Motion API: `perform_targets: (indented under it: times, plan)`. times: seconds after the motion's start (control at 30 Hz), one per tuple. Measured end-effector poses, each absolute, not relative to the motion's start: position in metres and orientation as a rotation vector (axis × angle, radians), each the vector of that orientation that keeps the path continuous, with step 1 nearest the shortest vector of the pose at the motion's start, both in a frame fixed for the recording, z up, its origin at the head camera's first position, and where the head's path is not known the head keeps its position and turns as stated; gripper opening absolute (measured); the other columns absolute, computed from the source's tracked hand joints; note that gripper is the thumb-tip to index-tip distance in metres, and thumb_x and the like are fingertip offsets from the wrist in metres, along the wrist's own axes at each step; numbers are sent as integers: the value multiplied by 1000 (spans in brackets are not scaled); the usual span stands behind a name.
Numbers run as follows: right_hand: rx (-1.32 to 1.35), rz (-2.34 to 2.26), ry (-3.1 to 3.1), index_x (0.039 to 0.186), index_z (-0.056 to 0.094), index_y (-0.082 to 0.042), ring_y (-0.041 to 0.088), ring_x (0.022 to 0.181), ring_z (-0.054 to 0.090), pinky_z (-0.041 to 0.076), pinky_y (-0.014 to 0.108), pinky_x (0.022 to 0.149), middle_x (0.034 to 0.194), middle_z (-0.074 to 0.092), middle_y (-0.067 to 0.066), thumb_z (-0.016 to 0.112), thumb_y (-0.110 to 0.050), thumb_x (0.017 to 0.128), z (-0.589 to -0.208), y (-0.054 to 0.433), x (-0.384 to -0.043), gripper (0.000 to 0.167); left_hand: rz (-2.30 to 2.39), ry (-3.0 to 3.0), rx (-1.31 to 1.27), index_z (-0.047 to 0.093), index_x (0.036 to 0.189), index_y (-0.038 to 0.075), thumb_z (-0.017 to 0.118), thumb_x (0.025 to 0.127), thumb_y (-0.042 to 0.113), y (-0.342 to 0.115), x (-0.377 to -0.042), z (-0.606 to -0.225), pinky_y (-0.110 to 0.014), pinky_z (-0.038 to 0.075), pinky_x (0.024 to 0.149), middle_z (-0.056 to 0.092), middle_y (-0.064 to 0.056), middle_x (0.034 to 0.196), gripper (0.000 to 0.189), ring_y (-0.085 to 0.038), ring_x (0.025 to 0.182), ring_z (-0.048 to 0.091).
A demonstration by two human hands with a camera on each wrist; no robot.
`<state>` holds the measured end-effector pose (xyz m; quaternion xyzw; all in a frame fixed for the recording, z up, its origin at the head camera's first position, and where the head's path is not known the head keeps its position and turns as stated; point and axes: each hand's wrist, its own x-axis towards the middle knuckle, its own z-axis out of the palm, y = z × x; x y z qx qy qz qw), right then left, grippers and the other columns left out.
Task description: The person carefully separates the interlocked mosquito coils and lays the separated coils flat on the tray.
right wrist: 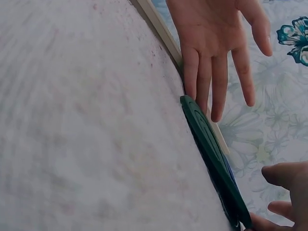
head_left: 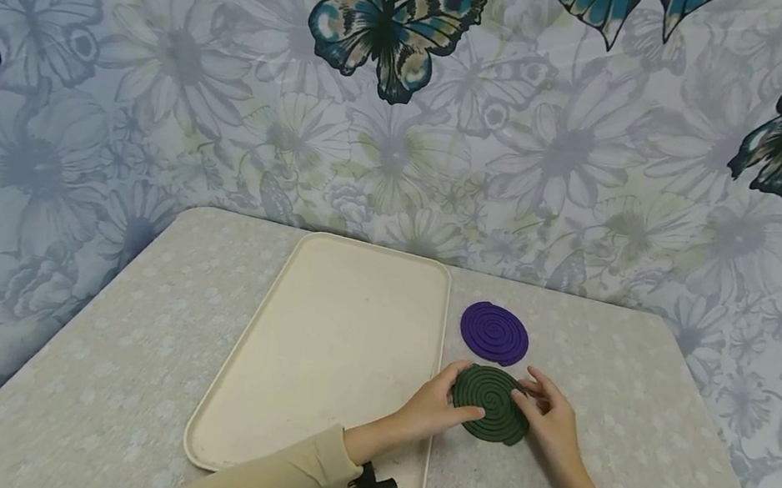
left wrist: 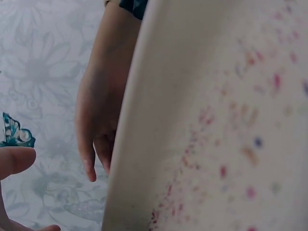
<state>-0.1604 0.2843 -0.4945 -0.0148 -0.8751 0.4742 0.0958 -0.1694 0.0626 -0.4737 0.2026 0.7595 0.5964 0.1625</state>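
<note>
A round green spiral mat (head_left: 485, 410) lies on the table, right of the tray. My left hand (head_left: 429, 406) is at its left edge, thumb over the top. Opposite it, my right hand (head_left: 554, 424) has its thumb over the right edge and its fingers spread. In the right wrist view the left hand (right wrist: 211, 33) has long straight fingers right at the end of the green mat (right wrist: 211, 154), with the thumb raised off it. The right hand (right wrist: 288, 185) touches the near end with low fingers, thumb apart. A purple spiral mat (head_left: 495, 333) lies just behind the green one.
A cream tray (head_left: 350, 314) lies lengthwise on the pale table (head_left: 633, 449), its right rim beside the mats and under my left forearm. Behind the table's far edge hangs a butterfly-print cloth (head_left: 402, 170). The tray wall (left wrist: 139, 120) fills much of the left wrist view.
</note>
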Motion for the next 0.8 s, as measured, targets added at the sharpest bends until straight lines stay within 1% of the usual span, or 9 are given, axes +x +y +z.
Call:
perform_targets:
  times: [0.13, 0.23, 0.3, 0.4, 0.53, 0.63, 0.8]
  plan:
    - [-103, 1414, -2606, 134, 52, -4, -11, 98, 49, 39, 7, 83, 122, 63, 20, 64, -21, 92, -494, 282, -159, 47, 1756, 2114, 595, 30, 146, 2, 65, 87, 21, 64, -169, -476, -48, 39, 109, 44, -20, 144, 71, -34, 134, 43]
    - [-107, 1499, -2549, 131, 53, -2, -13, 95, 51, 40, 5, 82, 122, 60, 22, 65, -17, 91, -494, 281, -158, 44, 1803, 2082, 590, 32, 145, 1, 64, 88, 17, 65, -171, -478, -49, 36, 111, 43, -22, 144, 68, -34, 136, 41]
    - [-93, 1565, -2501, 131, 52, 0, -14, 95, 52, 42, 3, 82, 122, 59, 20, 65, -15, 91, -494, 281, -158, 45, 1830, 2066, 582, 33, 144, 1, 64, 88, 15, 65, -171, -479, -50, 35, 111, 42, -22, 146, 65, -34, 138, 38]
    - [-119, 1703, -2399, 133, 47, 3, -13, 93, 56, 45, 3, 82, 119, 60, 5, 66, -10, 90, -494, 283, -158, 49, 1878, 2035, 569, 35, 143, -1, 63, 89, 13, 66, -173, -481, -51, 33, 112, 41, -23, 146, 62, -34, 140, 36]
    - [-212, 1949, -2245, 138, 39, 6, -9, 87, 61, 48, 5, 78, 102, 64, -18, 64, -5, 89, -493, 286, -159, 56, 1933, 2003, 561, 38, 141, -3, 63, 89, 11, 67, -174, -481, -50, 33, 113, 42, -22, 146, 59, -34, 139, 37]
    - [-246, 2058, -2201, 141, 37, 7, -10, 86, 61, 49, 5, 78, 94, 66, -24, 64, -5, 90, -493, 286, -160, 59, 1962, 1980, 547, 39, 140, -3, 62, 89, 10, 66, -173, -480, -49, 33, 113, 44, -21, 145, 57, -33, 137, 39]
    - [-271, 2026, -2254, 141, 39, 4, -13, 88, 61, 48, 4, 79, 92, 65, -28, 65, -5, 89, -492, 285, -160, 59, 1922, 2030, 487, 46, 138, 3, 62, 90, 15, 63, -173, -479, -47, 36, 112, 45, -16, 146, 52, -32, 137, 40]
